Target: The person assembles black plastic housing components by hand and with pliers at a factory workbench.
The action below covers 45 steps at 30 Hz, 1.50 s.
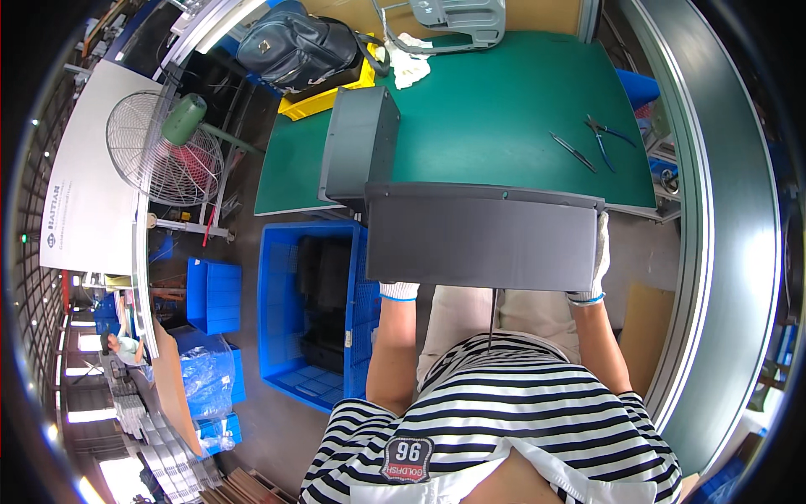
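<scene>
A long dark grey plastic box-like part is held level in front of my body, at the near edge of the green tabletop. My gloved left hand supports its lower left side; the fingers are hidden beneath it. Around its right end wraps my gloved right hand. A second dark grey part of similar look stands on the table just beyond the left end of the held one. Farther right on the table lie blue-handled pliers and a slim pen-like tool.
A blue crate with dark parts inside stands on the floor at my left. At the table's back are a yellow bin under a black backpack, a white cloth and a grey frame. A fan stands left.
</scene>
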{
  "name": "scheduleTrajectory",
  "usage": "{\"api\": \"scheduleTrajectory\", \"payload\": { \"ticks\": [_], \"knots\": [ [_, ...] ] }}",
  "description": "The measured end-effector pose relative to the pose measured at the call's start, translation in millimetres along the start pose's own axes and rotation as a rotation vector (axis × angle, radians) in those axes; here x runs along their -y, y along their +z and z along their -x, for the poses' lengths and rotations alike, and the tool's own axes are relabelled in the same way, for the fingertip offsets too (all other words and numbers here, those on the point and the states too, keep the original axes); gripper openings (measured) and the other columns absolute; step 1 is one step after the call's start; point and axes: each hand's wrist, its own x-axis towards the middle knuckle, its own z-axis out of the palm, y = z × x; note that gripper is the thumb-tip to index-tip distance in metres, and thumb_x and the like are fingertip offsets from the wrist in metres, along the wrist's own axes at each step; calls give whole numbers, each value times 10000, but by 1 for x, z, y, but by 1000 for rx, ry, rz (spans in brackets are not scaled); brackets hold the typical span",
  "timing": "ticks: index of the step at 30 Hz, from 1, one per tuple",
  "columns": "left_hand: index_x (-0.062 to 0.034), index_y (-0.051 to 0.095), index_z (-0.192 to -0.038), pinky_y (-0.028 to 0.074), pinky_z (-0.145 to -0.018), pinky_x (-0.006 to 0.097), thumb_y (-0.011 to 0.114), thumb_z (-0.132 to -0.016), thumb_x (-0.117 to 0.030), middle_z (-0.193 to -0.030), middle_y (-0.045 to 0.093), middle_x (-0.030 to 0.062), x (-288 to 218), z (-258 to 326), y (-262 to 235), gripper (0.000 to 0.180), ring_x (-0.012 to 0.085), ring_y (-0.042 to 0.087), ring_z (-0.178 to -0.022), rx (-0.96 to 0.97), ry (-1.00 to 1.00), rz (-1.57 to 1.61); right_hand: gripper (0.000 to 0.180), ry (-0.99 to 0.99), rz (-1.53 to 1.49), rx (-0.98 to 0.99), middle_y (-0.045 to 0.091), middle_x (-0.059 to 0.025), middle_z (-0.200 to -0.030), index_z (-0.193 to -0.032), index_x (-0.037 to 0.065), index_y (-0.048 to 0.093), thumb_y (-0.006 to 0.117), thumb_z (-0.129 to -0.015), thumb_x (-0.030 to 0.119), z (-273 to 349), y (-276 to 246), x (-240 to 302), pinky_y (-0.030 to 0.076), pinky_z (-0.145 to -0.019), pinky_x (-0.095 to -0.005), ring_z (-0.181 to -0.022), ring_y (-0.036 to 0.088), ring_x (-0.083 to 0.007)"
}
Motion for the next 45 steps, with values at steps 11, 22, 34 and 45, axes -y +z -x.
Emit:
{"api": "scheduleTrajectory", "payload": {
  "ticks": [11,22,34,45],
  "knots": [
    [-3,478,-1285,413,-1059,363,339,-1079,-291,-1251,569,144,-109,-31,-16,381,221,546,-1187,218,-254,1795,424,-36,272,-8,658,-67,-1088,-1152,53,618,459,-1033,428,-63,-60,35,519,-871,-329,-976,625,-215],
    [3,536,-1217,361,-1018,277,478,-1044,-303,-1165,568,78,-162,-31,-17,357,130,514,-1101,215,-239,1031,428,14,495,8,668,-87,-1136,-1214,45,608,480,-1027,408,-69,-46,98,547,-855,-334,-982,650,-217],
    [-50,461,-1411,522,-821,300,605,-893,-197,-1228,636,85,-140,-44,-51,557,208,654,-1012,387,-390,514,437,156,386,-225,680,-96,-1114,-1222,57,614,501,-1016,426,-30,-51,63,553,-837,-350,-970,661,-224],
    [-105,592,-1323,412,-1076,554,623,-923,-412,-1362,590,123,28,30,-1,505,354,553,-1250,144,-1011,2055,742,738,176,273,617,-103,-1157,-1210,52,594,392,-938,712,15,84,29,474,-869,-338,-1015,593,-228]
  ]
}}
